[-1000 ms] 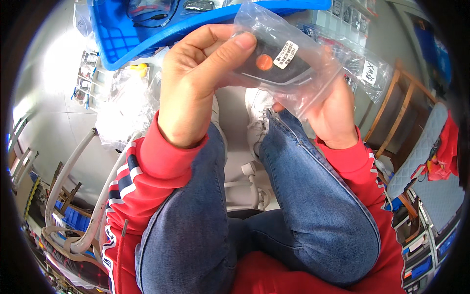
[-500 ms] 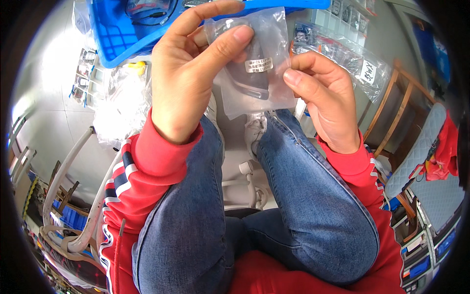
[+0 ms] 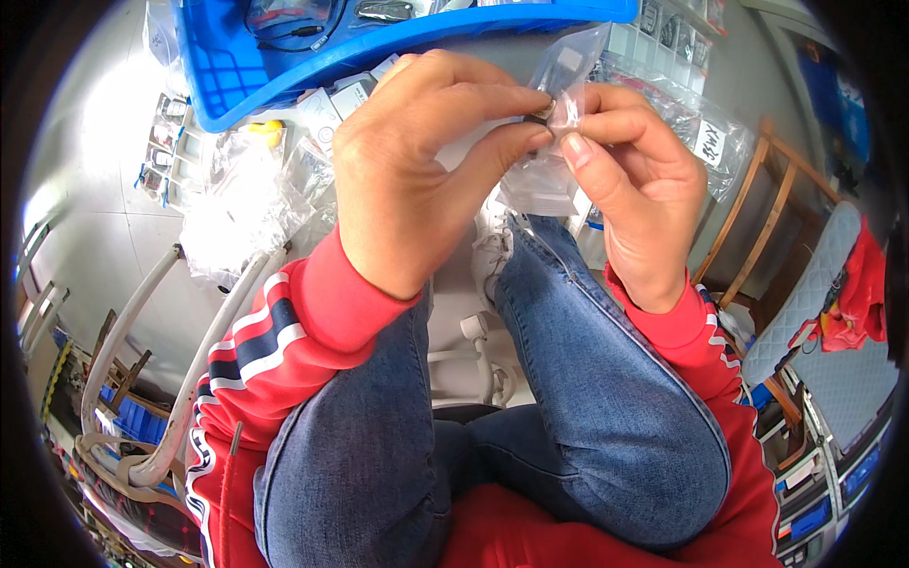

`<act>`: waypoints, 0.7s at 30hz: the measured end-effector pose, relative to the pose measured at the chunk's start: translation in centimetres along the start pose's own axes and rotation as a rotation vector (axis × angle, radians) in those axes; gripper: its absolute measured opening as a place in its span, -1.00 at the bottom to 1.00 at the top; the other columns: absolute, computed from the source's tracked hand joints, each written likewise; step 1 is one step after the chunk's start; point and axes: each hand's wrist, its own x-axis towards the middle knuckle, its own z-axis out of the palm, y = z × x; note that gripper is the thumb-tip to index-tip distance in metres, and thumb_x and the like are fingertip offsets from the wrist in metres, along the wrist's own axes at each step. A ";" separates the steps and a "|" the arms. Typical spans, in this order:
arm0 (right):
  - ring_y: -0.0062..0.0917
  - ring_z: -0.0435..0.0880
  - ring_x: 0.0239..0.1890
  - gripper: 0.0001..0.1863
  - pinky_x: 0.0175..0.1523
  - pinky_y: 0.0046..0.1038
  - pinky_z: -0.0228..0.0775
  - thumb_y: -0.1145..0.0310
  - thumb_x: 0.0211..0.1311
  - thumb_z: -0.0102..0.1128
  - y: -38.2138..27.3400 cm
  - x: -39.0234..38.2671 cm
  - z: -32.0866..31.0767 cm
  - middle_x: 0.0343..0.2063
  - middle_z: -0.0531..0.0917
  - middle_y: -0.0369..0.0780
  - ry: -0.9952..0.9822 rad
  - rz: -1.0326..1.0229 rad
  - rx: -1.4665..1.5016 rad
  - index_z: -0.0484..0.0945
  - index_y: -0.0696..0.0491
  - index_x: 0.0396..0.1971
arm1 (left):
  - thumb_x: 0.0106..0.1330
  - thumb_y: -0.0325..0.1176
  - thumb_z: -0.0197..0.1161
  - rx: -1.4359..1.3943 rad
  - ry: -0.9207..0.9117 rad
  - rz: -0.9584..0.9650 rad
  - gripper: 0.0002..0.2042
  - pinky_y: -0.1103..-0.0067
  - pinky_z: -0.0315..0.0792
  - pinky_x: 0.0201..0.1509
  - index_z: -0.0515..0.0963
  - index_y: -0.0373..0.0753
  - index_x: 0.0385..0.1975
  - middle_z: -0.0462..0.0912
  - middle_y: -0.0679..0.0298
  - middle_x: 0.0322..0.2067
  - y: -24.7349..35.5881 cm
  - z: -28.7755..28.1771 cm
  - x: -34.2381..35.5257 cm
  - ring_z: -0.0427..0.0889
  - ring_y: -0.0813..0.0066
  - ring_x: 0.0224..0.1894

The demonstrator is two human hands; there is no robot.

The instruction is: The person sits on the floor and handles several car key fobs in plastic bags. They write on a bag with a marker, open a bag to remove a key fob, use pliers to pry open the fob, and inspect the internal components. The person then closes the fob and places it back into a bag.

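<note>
Both hands are raised above my knees around a small clear plastic bag [image 3: 568, 57], now turned nearly edge-on and creased. My left hand [image 3: 417, 170] pinches it, thumb and forefinger at a small dark bit in its middle; the rest of the dark item inside is mostly hidden. My right hand [image 3: 644, 189] grips the same bag from the right, its thumb and fingertips close against my left fingertips. The label seen earlier on the bag is out of sight.
A blue tray [image 3: 227, 85] with bagged items lies ahead. Crumpled clear bags [image 3: 237, 199] and compartment boxes [image 3: 169, 142] are on the left. A white tubular frame [image 3: 114, 379] stands left of my legs, a wooden chair [image 3: 757, 218] and padded seat [image 3: 795, 293] at the right.
The bag has turned from face-up to nearly edge-on and its label has disappeared. My left hand has rolled inward and moved right; my right fingertips have moved in to meet it.
</note>
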 end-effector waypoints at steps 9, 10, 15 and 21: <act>-0.55 0.53 -0.22 -0.87 -0.10 -0.57 0.34 0.68 -0.07 0.17 -0.5 -0.2 0.2 -0.31 0.55 -0.18 0.040 -0.114 -0.133 0.53 0.22 -0.44 | -0.10 -0.69 0.29 -0.071 -0.013 0.013 -0.80 0.62 0.40 -0.24 0.59 -0.37 -0.42 0.59 0.16 -0.40 0.5 -0.1 0.3 0.55 0.43 -0.32; -0.54 0.53 -0.22 -0.88 -0.10 -0.57 0.34 0.68 -0.07 0.17 -0.5 -0.3 0.2 -0.31 0.55 -0.18 0.048 -0.098 -0.120 0.52 0.21 -0.45 | -0.10 -0.69 0.29 -0.057 -0.013 0.014 -0.80 0.62 0.40 -0.23 0.59 -0.37 -0.42 0.59 0.16 -0.39 0.6 -0.2 0.3 0.55 0.43 -0.32; -0.52 0.55 -0.26 -0.88 -0.14 -0.58 0.35 0.67 -0.09 0.19 -0.7 -0.2 0.2 -0.34 0.57 -0.18 0.045 -0.179 -0.223 0.51 0.19 -0.49 | -0.07 -0.68 0.27 -0.116 -0.023 -0.008 -0.83 0.61 0.40 -0.21 0.59 -0.39 -0.42 0.59 0.14 -0.38 0.7 -0.4 0.4 0.54 0.41 -0.30; -0.50 0.59 -0.34 -0.85 -0.23 -0.57 0.40 0.67 -0.13 0.22 -0.4 0.1 0.2 -0.39 0.59 -0.18 0.033 -0.361 -0.424 0.51 0.18 -0.48 | 0.00 -0.65 0.24 -0.227 -0.063 -0.101 -0.88 0.61 0.40 -0.18 0.57 -0.43 -0.43 0.58 0.11 -0.37 0.6 -0.5 0.5 0.54 0.40 -0.27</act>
